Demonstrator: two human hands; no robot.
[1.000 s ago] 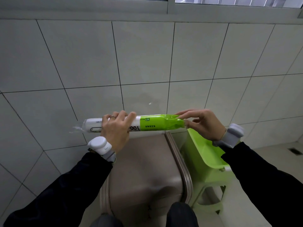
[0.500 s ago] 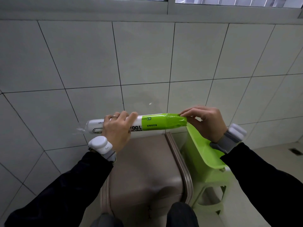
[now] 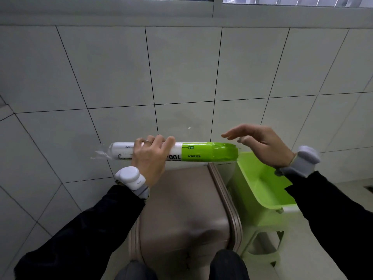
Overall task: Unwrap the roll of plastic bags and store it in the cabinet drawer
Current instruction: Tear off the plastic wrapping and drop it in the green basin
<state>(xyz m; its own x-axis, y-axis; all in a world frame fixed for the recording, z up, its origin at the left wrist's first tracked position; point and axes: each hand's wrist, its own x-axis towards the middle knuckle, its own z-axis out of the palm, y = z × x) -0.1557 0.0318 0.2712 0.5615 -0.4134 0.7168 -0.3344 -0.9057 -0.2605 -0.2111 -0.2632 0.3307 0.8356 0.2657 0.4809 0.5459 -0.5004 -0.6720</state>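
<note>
The roll of plastic bags (image 3: 203, 153) is a long white tube with a green label on its right half, held level in front of the tiled wall. Clear wrapper sticks out crumpled at its left end (image 3: 100, 155). My left hand (image 3: 150, 156) grips the roll around its white middle. My right hand (image 3: 260, 144) hovers at the green right end, fingers spread and extended, with the thumb close to the wrapper tip. Whether it still touches the wrapper is unclear. No cabinet drawer shows as such.
Below the roll stands a brown-grey cabinet-like unit (image 3: 187, 209) with a ribbed right edge. To its right is a green plastic stool or bin (image 3: 262, 190) on the floor. A tiled wall (image 3: 181, 77) fills the background, with a window frame on top.
My right hand has let go of its pinch on the green end and opened, fingers now spread above it. The roll and my left hand stay almost where they were.
</note>
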